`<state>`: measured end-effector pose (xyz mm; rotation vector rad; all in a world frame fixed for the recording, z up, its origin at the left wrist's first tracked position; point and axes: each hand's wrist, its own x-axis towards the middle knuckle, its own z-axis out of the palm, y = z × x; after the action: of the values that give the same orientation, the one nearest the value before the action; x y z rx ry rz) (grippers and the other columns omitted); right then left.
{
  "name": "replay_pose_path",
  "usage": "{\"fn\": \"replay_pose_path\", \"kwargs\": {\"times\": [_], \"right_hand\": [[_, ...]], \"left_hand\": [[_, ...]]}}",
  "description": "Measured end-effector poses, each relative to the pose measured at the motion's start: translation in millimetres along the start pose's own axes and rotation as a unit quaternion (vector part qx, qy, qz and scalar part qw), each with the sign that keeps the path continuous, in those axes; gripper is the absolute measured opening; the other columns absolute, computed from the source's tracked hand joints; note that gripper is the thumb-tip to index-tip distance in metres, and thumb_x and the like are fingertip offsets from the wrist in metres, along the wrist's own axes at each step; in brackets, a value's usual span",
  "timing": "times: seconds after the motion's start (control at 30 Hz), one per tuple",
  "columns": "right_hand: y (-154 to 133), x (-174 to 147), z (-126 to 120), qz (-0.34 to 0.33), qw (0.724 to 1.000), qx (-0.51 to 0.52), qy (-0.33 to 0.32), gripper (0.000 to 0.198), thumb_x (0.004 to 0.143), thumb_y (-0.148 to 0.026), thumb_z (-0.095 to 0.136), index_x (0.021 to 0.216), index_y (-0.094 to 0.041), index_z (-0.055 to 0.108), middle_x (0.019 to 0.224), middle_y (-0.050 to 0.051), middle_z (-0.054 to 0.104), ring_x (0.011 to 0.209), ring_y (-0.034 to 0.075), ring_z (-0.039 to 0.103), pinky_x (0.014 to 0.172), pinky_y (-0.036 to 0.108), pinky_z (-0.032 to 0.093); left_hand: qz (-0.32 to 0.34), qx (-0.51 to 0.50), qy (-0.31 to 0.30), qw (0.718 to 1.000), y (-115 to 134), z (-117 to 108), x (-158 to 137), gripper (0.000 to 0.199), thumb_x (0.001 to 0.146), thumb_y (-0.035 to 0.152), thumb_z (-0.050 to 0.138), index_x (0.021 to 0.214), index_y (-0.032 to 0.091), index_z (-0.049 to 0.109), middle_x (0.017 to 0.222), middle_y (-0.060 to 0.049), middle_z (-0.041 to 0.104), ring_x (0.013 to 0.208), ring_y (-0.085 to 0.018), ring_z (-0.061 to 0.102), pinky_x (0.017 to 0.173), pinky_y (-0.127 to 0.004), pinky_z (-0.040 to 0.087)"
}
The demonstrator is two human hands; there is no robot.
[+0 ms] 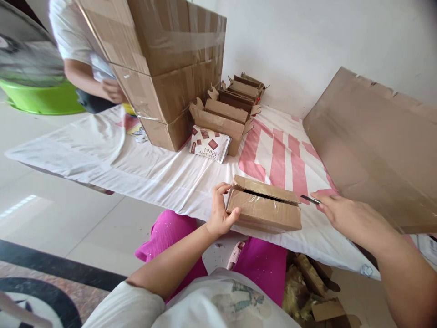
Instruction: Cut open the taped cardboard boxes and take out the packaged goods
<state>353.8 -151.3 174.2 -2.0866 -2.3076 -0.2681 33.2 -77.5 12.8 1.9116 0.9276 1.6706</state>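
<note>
A small cardboard box (264,212) lies at the table's near edge, its top slit along the seam so a dark gap shows between the flaps. My left hand (221,207) grips its left end, thumb on the near side and fingers at the far corner. To the right of the box, my right hand (344,218) is closed around a utility knife (311,199), whose dark blade points left toward the box's right end, close to it. Most of the knife's handle is hidden in the fingers.
Stacked taped cartons (170,68) stand at the back left, beside a row of opened small boxes (221,118) and a printed "Super Meal" packet (209,145). A large cardboard sheet (372,155) leans at right. Behind the stack, another person's hand (112,90) shows. Cardboard scraps (327,310) lie below.
</note>
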Motion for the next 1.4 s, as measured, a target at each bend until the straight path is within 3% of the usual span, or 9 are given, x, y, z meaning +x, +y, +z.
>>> {"fn": "replay_pose_path", "kwargs": {"times": [0.1, 0.33, 0.53, 0.7, 0.9, 1.03, 1.1, 1.27, 1.4], "right_hand": [[-6, 0, 4, 0.021, 0.999, 0.011, -0.04, 0.038, 0.095, -0.042, 0.04, 0.124, -0.027, 0.061, 0.111, 0.007, 0.072, 0.084, 0.025, 0.07, 0.061, 0.034, 0.051], [-30, -15, 38, -0.003, 0.963, 0.268, -0.034, 0.064, 0.078, -0.069, 0.06, 0.123, -0.023, 0.06, 0.109, 0.01, 0.069, 0.099, 0.027, 0.067, 0.081, 0.037, 0.055], [-21, -28, 62, -0.009, 0.884, 0.465, -0.04, 0.089, 0.056, -0.09, 0.052, 0.114, -0.024, 0.065, 0.095, 0.009, 0.062, 0.069, 0.022, 0.062, 0.059, 0.035, 0.056], [-25, -28, 69, 0.009, 0.942, 0.335, -0.03, 0.044, 0.071, -0.055, 0.075, 0.104, -0.027, 0.067, 0.097, 0.005, 0.063, 0.077, 0.02, 0.065, 0.061, 0.03, 0.057], [-38, -30, 73, -0.061, 0.968, 0.234, 0.073, 0.024, 0.08, -0.046, 0.069, 0.093, -0.026, 0.065, 0.092, 0.003, 0.06, 0.078, 0.02, 0.065, 0.07, 0.033, 0.057], [-47, -31, 72, -0.063, 0.968, 0.222, 0.102, 0.017, 0.083, -0.042, 0.068, 0.088, -0.026, 0.064, 0.09, 0.004, 0.059, 0.076, 0.019, 0.063, 0.068, 0.033, 0.056], [-52, -30, 72, -0.055, 0.966, 0.226, 0.111, 0.017, 0.083, -0.041, 0.068, 0.086, -0.025, 0.064, 0.089, 0.004, 0.059, 0.077, 0.019, 0.064, 0.069, 0.033, 0.056], [-51, -32, 78, -0.004, 0.95, 0.273, 0.152, 0.025, 0.086, -0.044, 0.062, 0.099, -0.023, 0.063, 0.091, 0.006, 0.063, 0.081, 0.02, 0.064, 0.075, 0.037, 0.055], [-34, -37, 106, 0.149, 0.922, 0.315, 0.17, 0.036, 0.095, -0.047, 0.043, 0.114, -0.019, 0.055, 0.074, 0.002, 0.062, 0.064, 0.017, 0.062, 0.062, 0.032, 0.053]], "left_hand": [[0.012, 0.016, 0.031, 0.999, 2, 1, -7, 0.045, 0.09, 0.053, 0.051, 0.119, 0.018, 0.045, 0.105, -0.009, 0.045, 0.099, -0.023, 0.048, 0.084, -0.04, 0.048], [0.076, 0.052, 0.079, 0.993, 19, -2, -12, 0.014, 0.091, 0.027, 0.057, 0.105, 0.024, 0.06, 0.092, -0.004, 0.041, 0.085, -0.017, 0.048, 0.073, -0.033, 0.048], [0.104, -0.003, 0.072, 0.992, 18, -8, -17, 0.013, 0.088, 0.031, 0.063, 0.1, 0.028, 0.067, 0.092, -0.003, 0.04, 0.086, -0.016, 0.05, 0.071, -0.031, 0.049], [0.095, -0.05, 0.009, 0.994, 8, -15, -25, 0.02, 0.094, 0.027, 0.052, 0.109, 0.029, 0.064, 0.09, -0.004, 0.048, 0.082, -0.016, 0.055, 0.07, -0.031, 0.051], [-0.12, -0.106, 0.093, 0.983, -19, -18, -26, 0.021, 0.099, 0.033, 0.039, 0.111, 0.021, 0.05, 0.089, -0.005, 0.057, 0.082, -0.016, 0.057, 0.076, -0.035, 0.052], [0.004, -0.085, -0.025, 0.996, -20, -25, -20, 0.057, 0.085, 0.063, 0.054, 0.124, 0.021, 0.047, 0.122, -0.016, 0.05, 0.116, -0.029, 0.053, 0.092, -0.049, 0.05], [0.072, -0.057, -0.103, 0.99, -14, -27, -15, 0.069, 0.076, 0.061, 0.066, 0.129, 0.023, 0.044, 0.14, -0.021, 0.037, 0.134, -0.036, 0.041, 0.101, -0.056, 0.046], [0.057, -0.034, -0.138, 0.988, -4, -28, 1, 0.033, 0.082, 0.032, 0.07, 0.107, 0.023, 0.051, 0.147, -0.019, 0.034, 0.139, -0.033, 0.037, 0.106, -0.055, 0.043], [0.016, -0.071, -0.132, 0.989, -17, -41, 19, 0.024, 0.085, 0.035, 0.067, 0.095, 0.022, 0.049, 0.143, -0.017, 0.042, 0.132, -0.03, 0.046, 0.101, -0.054, 0.046]]}}
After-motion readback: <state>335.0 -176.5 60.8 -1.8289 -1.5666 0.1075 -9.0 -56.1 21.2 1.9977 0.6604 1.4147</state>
